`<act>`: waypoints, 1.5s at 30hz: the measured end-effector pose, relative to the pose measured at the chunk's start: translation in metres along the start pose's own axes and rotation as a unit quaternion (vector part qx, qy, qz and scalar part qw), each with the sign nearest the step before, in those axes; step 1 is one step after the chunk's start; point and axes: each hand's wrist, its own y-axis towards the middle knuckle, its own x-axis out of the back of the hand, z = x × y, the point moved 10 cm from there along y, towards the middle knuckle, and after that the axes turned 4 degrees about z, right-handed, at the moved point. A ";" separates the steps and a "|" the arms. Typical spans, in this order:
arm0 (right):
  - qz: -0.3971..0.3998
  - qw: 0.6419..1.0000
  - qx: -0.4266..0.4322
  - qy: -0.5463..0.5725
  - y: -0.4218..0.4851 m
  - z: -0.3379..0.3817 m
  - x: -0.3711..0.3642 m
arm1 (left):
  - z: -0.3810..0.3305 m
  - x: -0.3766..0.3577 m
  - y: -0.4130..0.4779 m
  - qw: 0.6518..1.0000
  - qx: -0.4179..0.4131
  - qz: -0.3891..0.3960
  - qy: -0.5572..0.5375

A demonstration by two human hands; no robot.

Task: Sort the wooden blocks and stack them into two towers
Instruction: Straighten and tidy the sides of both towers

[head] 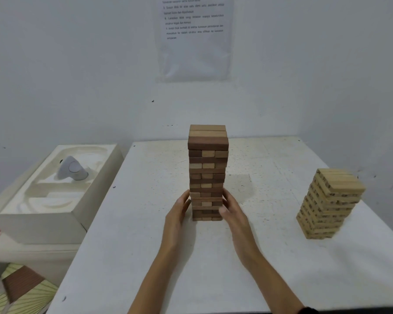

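Your dark-and-light wooden tower [207, 168] stands upright in the middle of the table [145, 245]. The pale tower [329, 205] is well apart to its right. Your left hand [179, 211] and right hand [233, 211] bracket its lowest courses, fingers extended and pressing the sides, clasping nothing. The stack is tall and narrow, so harder pressure from 1 hand could slide a low course out of line or tip everything. A finger dragging on a block as you let go could do the same.
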 end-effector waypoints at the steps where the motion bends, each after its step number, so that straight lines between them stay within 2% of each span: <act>1: 0.018 0.999 0.008 -0.027 -0.002 0.002 0.001 | 0.002 0.006 -0.003 1.000 0.006 0.017 0.021; 5: 0.023 0.990 0.030 -0.139 -0.002 0.005 0.007 | 0.001 0.025 -0.005 0.986 -0.008 0.013 0.167; 10: -0.013 0.981 0.049 -0.186 0.003 0.009 0.007 | -0.003 0.008 0.000 0.986 -0.042 0.048 0.154; 14: -0.034 0.979 0.051 -0.193 0.004 0.009 0.012 | -0.006 0.012 0.001 0.987 -0.057 -0.002 0.147; 19: -0.054 0.976 0.050 -0.204 0.007 0.011 0.020 | -0.004 0.017 0.004 0.986 -0.066 -0.029 0.151; 24: -0.036 0.979 0.030 -0.197 0.011 0.012 0.023 | 0.001 0.022 0.007 0.988 -0.050 -0.026 0.145; 30: 0.002 0.983 -0.003 -0.186 0.019 0.008 0.028 | -0.004 0.026 0.022 0.975 -0.030 0.016 0.220; 45: 0.001 0.984 -0.022 -0.176 0.025 0.005 0.034 | 0.000 0.030 0.028 0.972 -0.032 0.009 0.231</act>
